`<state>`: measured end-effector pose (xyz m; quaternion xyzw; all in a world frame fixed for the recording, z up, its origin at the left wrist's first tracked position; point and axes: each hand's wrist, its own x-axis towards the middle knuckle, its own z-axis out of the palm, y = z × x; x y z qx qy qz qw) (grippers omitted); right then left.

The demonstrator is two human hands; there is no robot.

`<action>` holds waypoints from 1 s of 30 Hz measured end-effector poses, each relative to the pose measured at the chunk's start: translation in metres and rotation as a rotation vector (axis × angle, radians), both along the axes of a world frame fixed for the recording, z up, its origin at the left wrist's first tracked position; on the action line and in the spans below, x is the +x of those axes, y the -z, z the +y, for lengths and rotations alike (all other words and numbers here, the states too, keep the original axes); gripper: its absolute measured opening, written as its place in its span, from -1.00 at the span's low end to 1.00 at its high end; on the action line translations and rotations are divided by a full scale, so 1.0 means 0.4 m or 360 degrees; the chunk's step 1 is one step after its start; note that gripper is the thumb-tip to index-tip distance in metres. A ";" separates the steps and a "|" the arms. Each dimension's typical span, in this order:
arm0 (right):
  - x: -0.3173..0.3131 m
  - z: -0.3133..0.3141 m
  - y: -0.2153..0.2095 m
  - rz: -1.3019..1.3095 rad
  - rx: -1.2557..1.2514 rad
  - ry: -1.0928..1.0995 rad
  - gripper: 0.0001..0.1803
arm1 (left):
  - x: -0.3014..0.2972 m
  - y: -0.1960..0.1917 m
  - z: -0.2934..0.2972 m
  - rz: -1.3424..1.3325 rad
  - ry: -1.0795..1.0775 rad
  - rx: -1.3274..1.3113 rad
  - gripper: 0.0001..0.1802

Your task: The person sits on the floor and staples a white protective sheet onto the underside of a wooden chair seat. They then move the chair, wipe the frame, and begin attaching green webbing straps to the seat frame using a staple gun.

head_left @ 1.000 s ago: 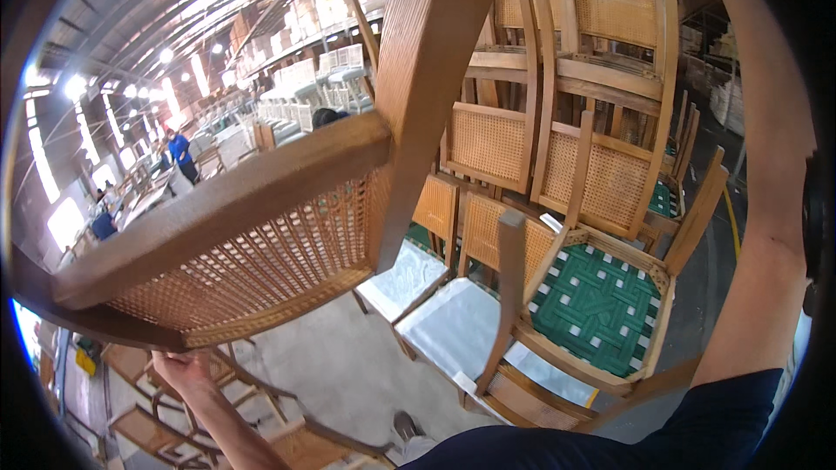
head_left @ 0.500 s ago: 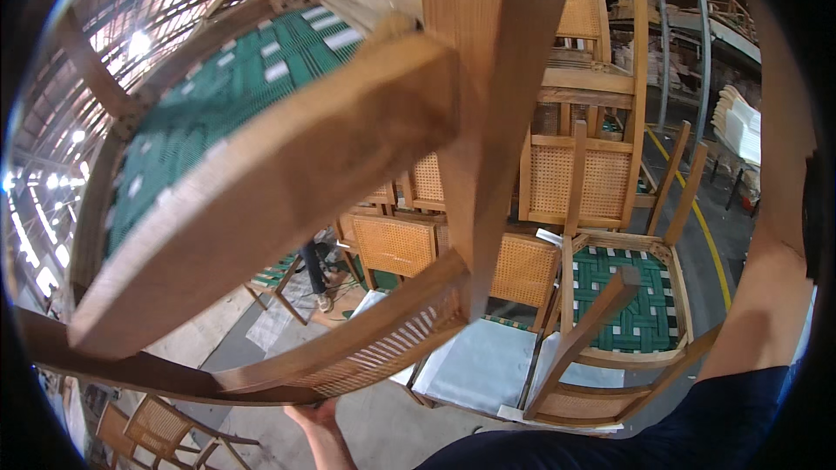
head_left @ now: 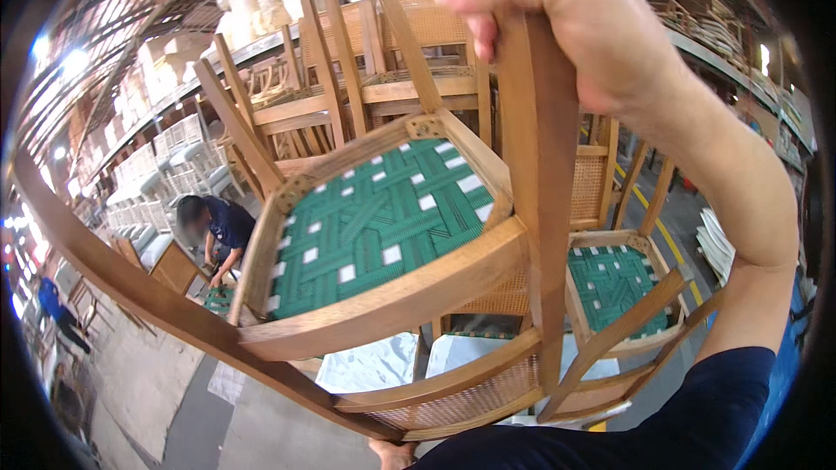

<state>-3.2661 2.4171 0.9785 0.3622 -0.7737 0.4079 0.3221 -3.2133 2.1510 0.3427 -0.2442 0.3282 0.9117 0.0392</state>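
Wooden chair (head_left: 383, 235) upended, leg vertical in right hand (head_left: 566, 17) grip.

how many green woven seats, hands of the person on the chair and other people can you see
green woven seats: 2, on the lifted chair and the chair on the floor
hands on the lifted chair: 2, right hand, left hand
other people: 2, crouching worker, person in blue
total: 6
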 end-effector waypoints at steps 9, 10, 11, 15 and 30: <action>-0.039 -0.087 0.181 -0.0179 -0.0513 0.0411 -0.69 | -0.266 -0.032 -0.308 -0.0116 0.0371 -0.0142 -0.20; -0.035 -0.083 0.205 -0.0229 -0.0560 0.0494 -0.67 | -0.333 -0.067 -0.321 0.0053 0.0124 -0.0303 -0.19; -0.029 -0.076 0.239 -0.0259 -0.0538 0.0622 -0.67 | -0.385 -0.161 -0.276 0.0277 0.0077 -0.0285 -0.16; -0.019 -0.036 0.321 -0.0300 -0.0694 0.0644 -0.68 | -0.442 -0.649 -0.248 0.1477 -0.0108 -0.0390 -0.14; -0.049 0.105 0.520 -0.0165 -0.1082 0.1138 -0.71 | -0.648 -0.759 -0.117 0.1668 -0.0022 -0.1144 -0.85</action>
